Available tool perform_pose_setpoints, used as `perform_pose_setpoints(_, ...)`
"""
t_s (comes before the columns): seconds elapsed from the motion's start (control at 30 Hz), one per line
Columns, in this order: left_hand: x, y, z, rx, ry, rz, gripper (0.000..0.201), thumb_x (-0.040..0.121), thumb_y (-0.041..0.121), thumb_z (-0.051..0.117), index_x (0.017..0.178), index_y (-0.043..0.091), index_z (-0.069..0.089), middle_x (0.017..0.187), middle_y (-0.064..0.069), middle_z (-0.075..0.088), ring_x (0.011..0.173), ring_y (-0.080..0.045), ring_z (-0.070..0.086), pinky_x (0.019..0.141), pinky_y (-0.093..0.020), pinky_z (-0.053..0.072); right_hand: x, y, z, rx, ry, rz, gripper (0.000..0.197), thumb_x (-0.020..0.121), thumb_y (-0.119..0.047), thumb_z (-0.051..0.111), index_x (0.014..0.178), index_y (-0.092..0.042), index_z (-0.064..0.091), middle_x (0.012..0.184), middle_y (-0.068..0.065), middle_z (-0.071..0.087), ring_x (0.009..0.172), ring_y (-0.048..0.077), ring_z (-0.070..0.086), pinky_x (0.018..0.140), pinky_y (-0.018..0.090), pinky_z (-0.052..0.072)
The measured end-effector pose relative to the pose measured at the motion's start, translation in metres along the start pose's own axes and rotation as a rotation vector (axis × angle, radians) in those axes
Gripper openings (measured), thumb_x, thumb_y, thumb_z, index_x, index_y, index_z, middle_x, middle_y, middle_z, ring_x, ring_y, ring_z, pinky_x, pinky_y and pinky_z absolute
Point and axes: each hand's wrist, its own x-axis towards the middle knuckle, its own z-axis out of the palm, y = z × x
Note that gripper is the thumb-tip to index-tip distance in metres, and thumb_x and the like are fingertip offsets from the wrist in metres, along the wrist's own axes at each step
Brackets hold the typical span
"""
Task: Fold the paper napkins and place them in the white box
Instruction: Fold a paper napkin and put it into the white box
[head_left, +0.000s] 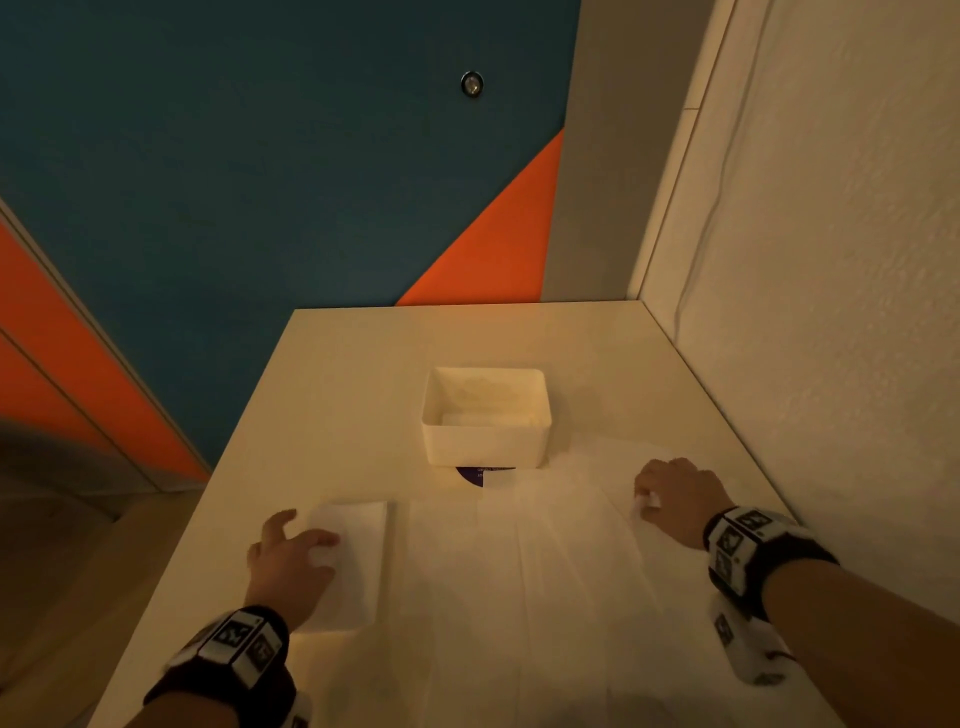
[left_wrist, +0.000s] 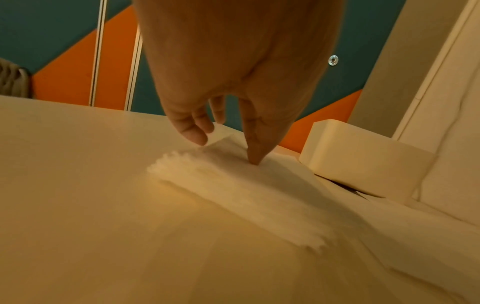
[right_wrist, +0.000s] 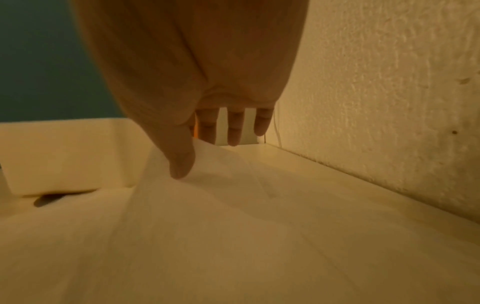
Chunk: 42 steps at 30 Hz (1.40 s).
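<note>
Head view shows the left hand (head_left: 291, 558) pressing flat fingers on a folded napkin (head_left: 353, 561) left of the spread napkins (head_left: 519, 571). Right hand (head_left: 675, 499) pinches a spread napkin's edge between thumb and fingers; the white box (head_left: 485, 415) sits just beyond on the table (head_left: 337, 364).

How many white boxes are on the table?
1. The white box stands at the middle of the table, beyond both hands, with something pale lying inside it. No other box shows.

The white box (head_left: 485, 415) hides most of a dark purple printed thing (head_left: 470, 475) at frame centre; its small lettering is unreadable.
</note>
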Motion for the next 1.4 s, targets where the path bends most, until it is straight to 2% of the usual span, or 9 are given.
perform_pose_setpoints(0.13,-0.001,0.007,-0.005,0.101,-0.053,-0.001,0.031,0.086,0.025,0.060,0.116,0.034,0.060,0.139,0.003,0.040,0.122,-0.025,0.037,0.103,-0.038,0.035,-0.002,-0.005,-0.029,0.094,0.134,-0.040,0.006,0.095,-0.031,0.046,0.091,-0.030,0.050,0.095,-0.008,0.062,0.098,0.015,0.058,0.089,0.032,0.032)
perform_pose_setpoints(0.33,-0.009,0.042,-0.016,0.213,0.016,0.020,0.038,0.086,0.043,0.060,0.123,0.040,0.054,0.154,-0.001,0.016,0.141,-0.029,0.009,0.112,-0.048,0.023,-0.008,-0.024,-0.077,0.607,0.389,-0.127,0.007,0.089,-0.017,0.062,0.082,-0.016,0.058,0.075,-0.001,0.060,0.073,0.018,0.055,0.067,0.031,0.041)
perform_pose_setpoints(0.53,-0.025,0.105,-0.031,-0.461,-0.351,0.318,0.067,0.052,0.065,0.070,0.115,0.050,0.051,0.134,0.019,0.043,0.128,-0.007,0.037,0.105,-0.029,0.031,-0.015,-0.054,-0.113,1.095,0.469,-0.162,0.005,0.086,-0.009,0.065,0.085,-0.013,0.062,0.089,0.019,0.067,0.085,0.033,0.063,0.078,0.041,0.052)
perform_pose_setpoints(0.63,-0.040,0.138,-0.037,-0.623,-0.504,0.443,0.081,0.049,0.060,0.078,0.123,0.053,0.045,0.130,0.029,0.046,0.118,0.014,0.041,0.105,-0.026,0.033,-0.020,-0.069,-0.123,1.260,0.469,-0.173,0.008,0.087,-0.006,0.063,0.083,-0.013,0.061,0.086,0.012,0.069,0.077,0.024,0.065,0.073,0.038,0.053)
perform_pose_setpoints(0.73,-0.047,0.165,-0.040,-0.887,-0.564,0.484,0.064,0.068,0.042,0.072,0.129,0.035,0.051,0.127,0.014,0.060,0.116,-0.001,0.054,0.099,-0.029,0.043,-0.022,-0.080,-0.125,1.394,0.450,-0.161,0.007,0.087,-0.004,0.063,0.086,-0.011,0.062,0.086,0.008,0.069,0.077,0.018,0.065,0.072,0.031,0.054)
perform_pose_setpoints(0.83,-0.048,0.185,-0.043,-1.154,-0.485,0.303,0.036,0.082,0.031,0.068,0.115,0.018,0.064,0.111,0.002,0.070,0.102,-0.017,0.065,0.082,-0.032,0.053,-0.025,-0.085,-0.123,1.502,0.446,-0.143,0.011,0.088,-0.001,0.061,0.083,-0.011,0.061,0.081,0.006,0.068,0.072,0.015,0.065,0.066,0.026,0.055)
perform_pose_setpoints(1.07,-0.043,0.202,-0.056,-1.226,-0.267,0.268,0.017,0.092,0.020,0.057,0.086,0.010,0.069,0.075,-0.003,0.072,0.062,-0.014,0.067,0.054,-0.025,0.051,-0.034,-0.091,-0.113,1.628,0.400,-0.092,0.013,0.091,-0.013,0.059,0.103,-0.007,0.062,0.100,0.013,0.071,0.088,0.028,0.068,0.077,0.043,0.055)
perform_pose_setpoints(1.17,-0.040,0.204,-0.064,-1.246,-0.247,0.276,0.017,0.093,0.021,0.057,0.086,0.013,0.070,0.075,-0.003,0.072,0.062,-0.015,0.067,0.054,-0.025,0.052,-0.040,-0.090,-0.105,1.684,0.261,-0.104,0.026,0.092,-0.023,0.057,0.111,-0.007,0.062,0.109,0.011,0.070,0.094,0.026,0.068,0.079,0.040,0.055)
perform_pose_setpoints(1.4,-0.041,0.202,-0.082,-1.148,-0.274,0.364,0.025,0.091,0.026,0.056,0.096,0.005,0.069,0.092,-0.015,0.070,0.081,-0.028,0.065,0.074,-0.041,0.055,-0.052,-0.089,-0.094,1.765,0.245,-0.216,0.028,0.088,0.004,0.054,0.111,-0.008,0.066,0.104,0.009,0.073,0.092,0.024,0.070,0.073,0.033,0.059)
